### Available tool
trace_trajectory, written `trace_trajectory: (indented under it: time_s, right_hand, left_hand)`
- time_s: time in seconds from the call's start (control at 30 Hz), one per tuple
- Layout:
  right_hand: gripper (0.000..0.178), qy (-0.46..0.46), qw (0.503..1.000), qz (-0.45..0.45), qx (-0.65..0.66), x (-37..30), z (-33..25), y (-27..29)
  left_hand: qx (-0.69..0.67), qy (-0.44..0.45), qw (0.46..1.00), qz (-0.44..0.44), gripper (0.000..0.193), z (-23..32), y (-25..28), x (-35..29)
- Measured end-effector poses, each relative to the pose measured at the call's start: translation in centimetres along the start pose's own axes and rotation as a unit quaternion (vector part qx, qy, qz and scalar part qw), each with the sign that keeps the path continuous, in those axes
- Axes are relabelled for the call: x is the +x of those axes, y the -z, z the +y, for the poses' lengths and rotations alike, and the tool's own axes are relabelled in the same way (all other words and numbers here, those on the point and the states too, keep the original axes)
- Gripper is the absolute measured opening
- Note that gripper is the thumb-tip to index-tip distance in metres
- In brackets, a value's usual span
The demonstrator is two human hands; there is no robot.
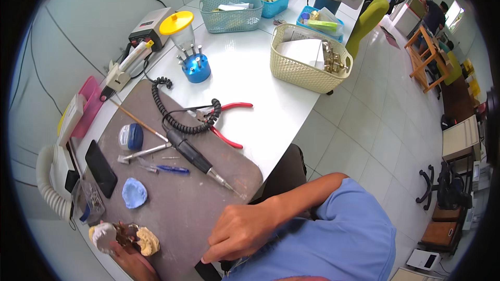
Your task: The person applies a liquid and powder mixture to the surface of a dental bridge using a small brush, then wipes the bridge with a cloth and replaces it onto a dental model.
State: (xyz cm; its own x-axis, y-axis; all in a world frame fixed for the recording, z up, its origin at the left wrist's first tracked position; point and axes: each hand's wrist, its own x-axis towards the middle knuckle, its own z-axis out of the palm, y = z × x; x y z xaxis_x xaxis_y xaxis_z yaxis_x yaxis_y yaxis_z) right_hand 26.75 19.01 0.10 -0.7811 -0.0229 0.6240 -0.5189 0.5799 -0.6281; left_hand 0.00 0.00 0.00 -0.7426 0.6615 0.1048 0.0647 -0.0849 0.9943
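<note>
At the lower left, my left hand (pixel 136 264) is closed around a brassy dental articulator (pixel 125 233) with plaster casts on it. One is a whitish cast (pixel 104 237), the other a cream tooth cast (pixel 148 241). My right hand (pixel 240 231) is by the mat's front edge, its fingers curled in; anything they hold is hidden. A blue putty-like impression (pixel 135 193) rests on the mat beyond the articulator. Past my right hand lies a black rotary handpiece (pixel 192 153) on a coiled cord, its tip pointing toward me.
On the grey mat (pixel 177 198) are a phone (pixel 101 169), a blue pen (pixel 172 169), a small blue container (pixel 130 137) and a brush (pixel 138 119). Red-handled pliers (pixel 226 134) lie by the cord. Beyond stand a blue bur holder (pixel 197 67) and a cream basket (pixel 307 65).
</note>
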Motion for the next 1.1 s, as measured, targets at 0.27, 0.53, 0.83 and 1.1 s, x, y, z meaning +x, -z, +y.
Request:
trace_trajectory:
  time_s: [0.27,0.53,0.83,1.1]
  right_hand:
    - [0.018,-0.099,0.969,0.141,0.179,3.8,-0.2,2.9]
    - [0.018,-0.247,0.943,0.225,0.013,0.0,-6.5,11.2]
    - [0.026,-0.721,0.552,0.375,-0.188,-28.8,-19.8,9.2]
    - [0.069,-0.891,0.289,0.330,0.116,-41.3,-28.0,-15.4]
  left_hand:
    - [0.001,0.073,0.967,0.244,0.041,0.5,-2.4,1.8]
    - [0.052,0.150,0.951,0.264,0.041,5.6,-5.6,2.4]
    - [-0.016,0.199,0.964,0.177,0.041,14.9,-25.5,2.0]
    - [-0.036,0.193,0.956,-0.219,0.037,22.7,-44.3,-4.9]
